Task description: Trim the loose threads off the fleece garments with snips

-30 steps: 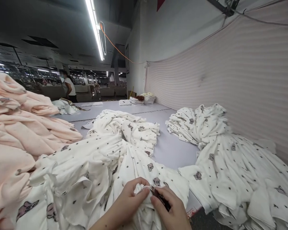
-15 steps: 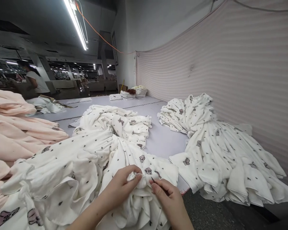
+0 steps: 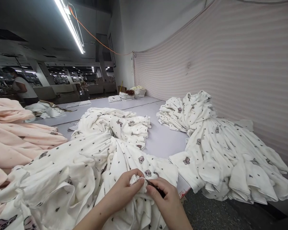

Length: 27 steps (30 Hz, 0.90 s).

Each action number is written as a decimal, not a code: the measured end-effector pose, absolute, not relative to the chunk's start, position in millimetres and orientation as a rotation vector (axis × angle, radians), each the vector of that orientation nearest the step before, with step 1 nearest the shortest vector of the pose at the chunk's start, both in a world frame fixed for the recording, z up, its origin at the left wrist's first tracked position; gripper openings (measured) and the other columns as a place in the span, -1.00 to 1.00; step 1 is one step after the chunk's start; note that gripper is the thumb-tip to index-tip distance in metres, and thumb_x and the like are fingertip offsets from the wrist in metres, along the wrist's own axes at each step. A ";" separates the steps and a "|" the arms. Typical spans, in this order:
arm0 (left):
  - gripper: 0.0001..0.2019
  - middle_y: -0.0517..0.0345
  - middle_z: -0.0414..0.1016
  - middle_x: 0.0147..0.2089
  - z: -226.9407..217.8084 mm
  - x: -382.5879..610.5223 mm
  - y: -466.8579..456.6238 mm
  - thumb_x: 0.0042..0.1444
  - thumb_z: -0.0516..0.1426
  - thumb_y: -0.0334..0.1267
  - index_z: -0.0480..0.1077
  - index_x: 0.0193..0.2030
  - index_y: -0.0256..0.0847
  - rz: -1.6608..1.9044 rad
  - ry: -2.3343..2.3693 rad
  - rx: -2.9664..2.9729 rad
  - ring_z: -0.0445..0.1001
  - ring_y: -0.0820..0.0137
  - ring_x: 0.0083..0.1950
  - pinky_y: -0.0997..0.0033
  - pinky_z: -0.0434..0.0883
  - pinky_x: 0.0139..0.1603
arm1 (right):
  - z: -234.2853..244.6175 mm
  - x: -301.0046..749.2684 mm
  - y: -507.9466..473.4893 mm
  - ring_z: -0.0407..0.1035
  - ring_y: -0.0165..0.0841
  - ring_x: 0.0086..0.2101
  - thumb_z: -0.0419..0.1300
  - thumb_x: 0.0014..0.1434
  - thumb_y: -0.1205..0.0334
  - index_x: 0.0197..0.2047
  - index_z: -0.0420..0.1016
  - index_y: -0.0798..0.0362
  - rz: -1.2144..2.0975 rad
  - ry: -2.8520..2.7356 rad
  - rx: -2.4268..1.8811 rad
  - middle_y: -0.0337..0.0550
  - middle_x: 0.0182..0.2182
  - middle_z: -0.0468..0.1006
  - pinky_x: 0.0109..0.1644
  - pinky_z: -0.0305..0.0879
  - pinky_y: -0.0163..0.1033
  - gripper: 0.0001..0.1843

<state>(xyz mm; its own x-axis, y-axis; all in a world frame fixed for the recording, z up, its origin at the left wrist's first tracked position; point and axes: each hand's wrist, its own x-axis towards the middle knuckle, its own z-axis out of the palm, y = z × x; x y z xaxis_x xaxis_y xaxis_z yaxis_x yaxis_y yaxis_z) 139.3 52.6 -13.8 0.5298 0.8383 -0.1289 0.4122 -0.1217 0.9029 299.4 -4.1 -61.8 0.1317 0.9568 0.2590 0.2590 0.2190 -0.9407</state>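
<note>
My left hand [image 3: 127, 188] is closed, pinching a bunched edge of a white printed garment [image 3: 141, 207] between thumb and fingers. Small dark thread snips [image 3: 161, 191] sit in my closed right hand [image 3: 166, 195]; their thin pointed tip touches or nearly touches the gathered cloth beside the left fingertips. The rest of this garment hangs in folds below both hands. Around it lies a large heap of white cloth [image 3: 79, 153] with grey animal figures and small dark marks. My palms and part of the snips are hidden.
A second white printed pile [image 3: 220, 150] droops over the table's right edge. Pink cloth [image 3: 14, 137] is stacked at the left. Folded stacks [image 3: 132, 93] stand at the far end of the pale table [image 3: 163, 143]. A person [image 3: 24, 86] is in the left background.
My hands have come closer together, and the snips' tip is now at the pinched cloth. The view has shifted slightly. The person in the background appears further left.
</note>
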 end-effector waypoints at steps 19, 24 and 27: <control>-0.74 0.32 0.24 -0.41 -10.9 152.7 52.2 0.17 0.02 -0.04 0.34 -0.30 -0.19 0.485 1.071 1.765 0.10 0.49 -0.46 0.51 0.14 -0.41 | -63.4 303.0 -2.0 0.48 -0.29 -0.32 0.20 0.14 0.10 -0.28 0.64 -0.05 0.693 -1.306 -1.327 -0.19 -0.37 0.61 -0.24 0.35 -0.32 -0.80; -0.75 0.24 0.38 -0.36 -10.9 153.8 49.2 0.22 -0.01 -0.07 0.38 -0.28 -0.16 0.520 1.056 1.923 0.28 0.40 -0.39 0.48 0.21 -0.37 | -71.1 313.2 -0.9 0.47 -0.25 -0.33 0.21 0.11 -0.02 -0.31 0.63 0.06 0.921 -1.085 -1.284 -0.14 -0.40 0.61 -0.26 0.37 -0.28 -0.68; -0.79 0.18 0.48 -0.23 -3.0 134.3 64.7 0.20 0.03 -0.06 0.37 -0.23 -0.13 0.745 1.114 1.885 0.41 0.27 -0.17 0.39 0.29 -0.17 | -91.7 327.8 -10.0 0.45 -0.22 -0.28 0.20 0.10 -0.06 -0.26 0.56 0.08 0.833 -0.990 -1.410 -0.10 -0.33 0.59 -0.20 0.36 -0.25 -0.63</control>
